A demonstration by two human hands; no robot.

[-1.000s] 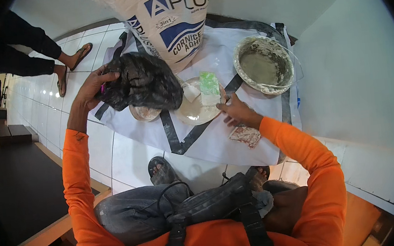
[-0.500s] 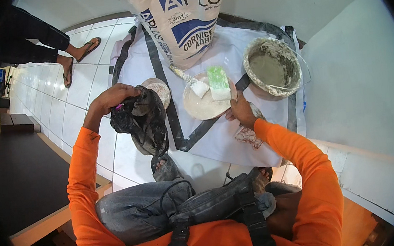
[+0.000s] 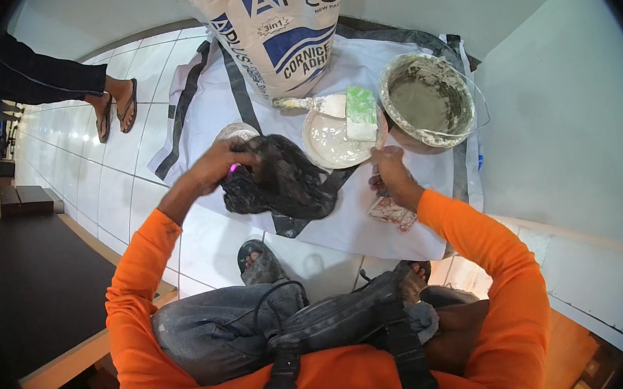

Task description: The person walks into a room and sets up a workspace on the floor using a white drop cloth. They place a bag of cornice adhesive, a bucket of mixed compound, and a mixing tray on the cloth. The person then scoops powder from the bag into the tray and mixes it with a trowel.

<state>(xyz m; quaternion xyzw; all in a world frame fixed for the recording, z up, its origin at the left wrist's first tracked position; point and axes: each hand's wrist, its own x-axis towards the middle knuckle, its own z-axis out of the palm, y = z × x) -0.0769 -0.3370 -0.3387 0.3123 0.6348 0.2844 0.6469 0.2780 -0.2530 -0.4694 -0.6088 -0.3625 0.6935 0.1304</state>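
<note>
My left hand (image 3: 222, 167) grips a crumpled black plastic bag (image 3: 284, 182) that hangs over the white sheet (image 3: 343, 221) on the tiled floor. A small pink thing shows at my left fingers. My right hand (image 3: 391, 176) is closed on a thin tool handle at the rim of a white plate of wet plaster (image 3: 333, 139). On that plate lie a green sponge (image 3: 361, 112) and a putty knife (image 3: 315, 104). Under my right wrist lies a small patterned packet (image 3: 393, 212).
A large white paper sack with blue print (image 3: 279, 30) stands at the back. A dirty bucket of grey mix (image 3: 428, 103) sits at right beside the wall. A small white bowl (image 3: 236, 133) is by the bag. Another person's sandalled feet (image 3: 115, 108) stand at left.
My left hand has carried the black bag down and to the right, nearer the plate. My right hand stays at the plate's rim.
</note>
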